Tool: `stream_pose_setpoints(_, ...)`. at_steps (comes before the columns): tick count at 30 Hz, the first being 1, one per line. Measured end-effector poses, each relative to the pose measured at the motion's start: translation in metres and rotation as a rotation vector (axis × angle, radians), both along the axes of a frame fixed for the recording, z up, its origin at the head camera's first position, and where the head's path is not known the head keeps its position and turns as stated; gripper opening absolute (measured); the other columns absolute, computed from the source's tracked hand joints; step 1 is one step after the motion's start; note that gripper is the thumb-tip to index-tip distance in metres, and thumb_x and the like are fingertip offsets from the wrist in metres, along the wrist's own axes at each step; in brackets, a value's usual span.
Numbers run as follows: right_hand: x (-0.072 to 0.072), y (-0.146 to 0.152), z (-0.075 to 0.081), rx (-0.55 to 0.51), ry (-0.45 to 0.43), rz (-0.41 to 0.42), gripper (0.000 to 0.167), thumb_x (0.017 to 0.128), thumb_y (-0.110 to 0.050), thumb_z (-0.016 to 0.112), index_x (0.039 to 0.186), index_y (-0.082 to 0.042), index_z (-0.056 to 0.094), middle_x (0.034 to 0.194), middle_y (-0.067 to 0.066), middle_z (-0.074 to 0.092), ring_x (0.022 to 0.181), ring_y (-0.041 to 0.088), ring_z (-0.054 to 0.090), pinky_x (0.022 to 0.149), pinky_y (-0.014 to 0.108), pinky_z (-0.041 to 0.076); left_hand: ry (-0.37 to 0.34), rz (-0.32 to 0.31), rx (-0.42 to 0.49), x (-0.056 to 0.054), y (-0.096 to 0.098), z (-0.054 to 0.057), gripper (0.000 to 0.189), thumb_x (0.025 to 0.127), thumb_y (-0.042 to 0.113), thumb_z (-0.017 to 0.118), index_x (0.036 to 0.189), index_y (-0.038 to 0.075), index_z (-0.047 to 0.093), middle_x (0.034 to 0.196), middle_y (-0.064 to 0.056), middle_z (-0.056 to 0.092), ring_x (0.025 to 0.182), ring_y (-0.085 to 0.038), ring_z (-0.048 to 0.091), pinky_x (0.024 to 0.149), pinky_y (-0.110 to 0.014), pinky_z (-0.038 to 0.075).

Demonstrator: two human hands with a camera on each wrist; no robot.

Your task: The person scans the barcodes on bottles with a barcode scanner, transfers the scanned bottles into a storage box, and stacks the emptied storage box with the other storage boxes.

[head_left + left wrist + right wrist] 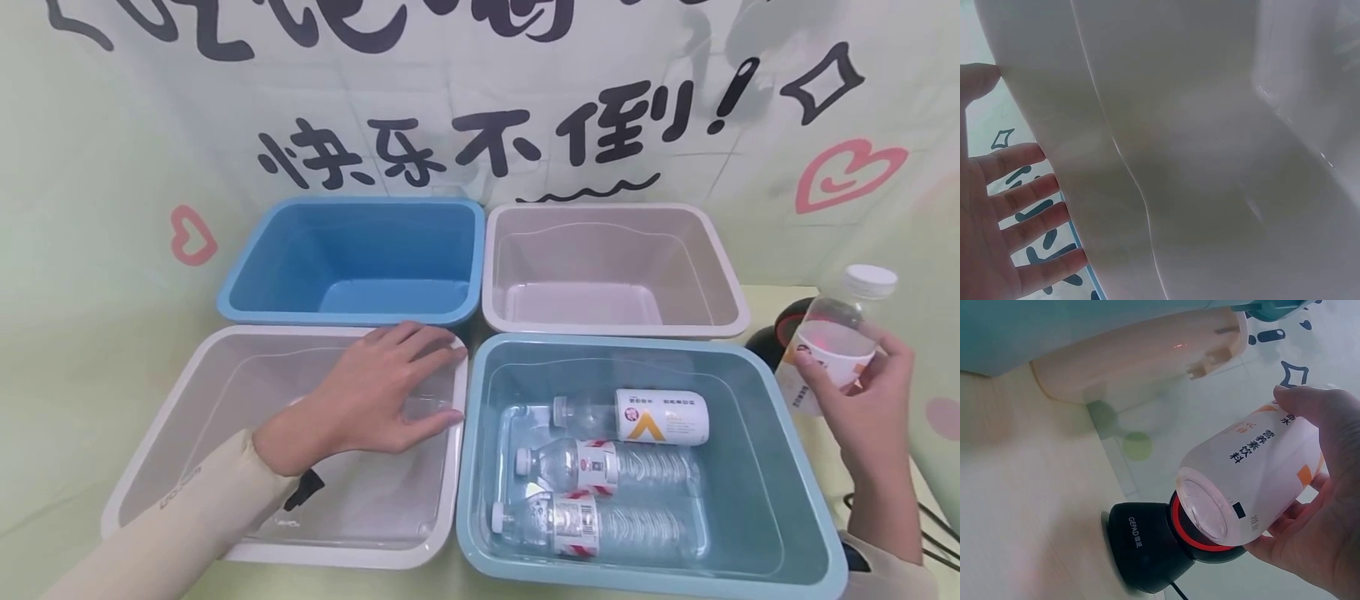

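Observation:
My left hand (367, 396) lies over the pale grey basin (247, 550) at the front left, its fingertips at the rim. In the left wrist view its fingers (1032, 225) are spread along that basin's edge. Off the right side of the light teal basin (795, 483), my right hand (873, 400) grips a clear plastic bottle (828, 346) with a white cap and a white and orange label. The right wrist view shows the bottle's base tilted downward. Inside the teal basin lie a similar white-labelled bottle (663, 417) and two ribbed clear bottles (596, 467) with red and white labels.
Behind stand a blue basin (348, 318) and a greyish-pink basin (615, 329). A black device (1141, 544) with a red ring and a cable sits on the table (1022, 506), below the held bottle. A printed cloth (480, 92) hangs at the back.

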State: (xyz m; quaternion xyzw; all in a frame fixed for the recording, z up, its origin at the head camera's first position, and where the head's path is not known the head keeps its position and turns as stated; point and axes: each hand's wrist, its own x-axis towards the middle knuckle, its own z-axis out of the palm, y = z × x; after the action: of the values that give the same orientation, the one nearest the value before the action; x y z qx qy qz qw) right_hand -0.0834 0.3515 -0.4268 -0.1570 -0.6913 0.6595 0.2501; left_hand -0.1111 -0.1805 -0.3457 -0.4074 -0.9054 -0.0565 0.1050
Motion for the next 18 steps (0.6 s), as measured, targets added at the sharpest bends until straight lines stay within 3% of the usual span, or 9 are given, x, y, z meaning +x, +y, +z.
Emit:
stream_pose_setpoints(8, -0.0042, -0.0034, 0.0004, 0.071, 0.043, 0.074, 0.077, 0.086, 0.011, 0.071, 0.151, -0.015, 0.040, 0.125, 0.001, 0.062, 0.097, 0.011, 0.063, 0.070, 0.008, 0.054, 0.020, 0.004, 0.008, 0.0026, -0.0006, -0.0012, 0.066, 0.089, 0.065, 0.067, 0.139, 0.020, 0.069, 0.139, -0.005, 0.066, 0.125, -0.028, 0.062, 0.100, -0.050, 0.058)
stream_pose_setpoints(12, -0.0038, -0.0027, 0.0016, 0.098, 0.039, 0.049, 0.072, 0.089, 0.006, 0.069, 0.152, -0.015, 0.040, 0.125, 0.000, 0.061, 0.100, 0.011, 0.061, 0.072, 0.007, 0.053, 0.032, -0.003, 0.013, 0.0004, 0.0001, -0.0011, 0.066, 0.089, 0.065, 0.067, 0.138, 0.020, 0.068, 0.138, -0.006, 0.066, 0.124, -0.028, 0.062, 0.100, -0.049, 0.058)
stream_pose_setpoints(18, -0.0022, -0.0043, 0.0050, 0.276, -0.019, 0.030, 0.062, 0.098, -0.002, 0.064, 0.155, -0.015, 0.042, 0.126, -0.009, 0.057, 0.105, 0.008, 0.057, 0.080, 0.005, 0.047, 0.017, -0.002, 0.008, 0.0004, 0.0003, -0.0013, 0.065, 0.090, 0.064, 0.068, 0.138, 0.020, 0.069, 0.138, -0.005, 0.066, 0.123, -0.028, 0.063, 0.099, -0.049, 0.058)
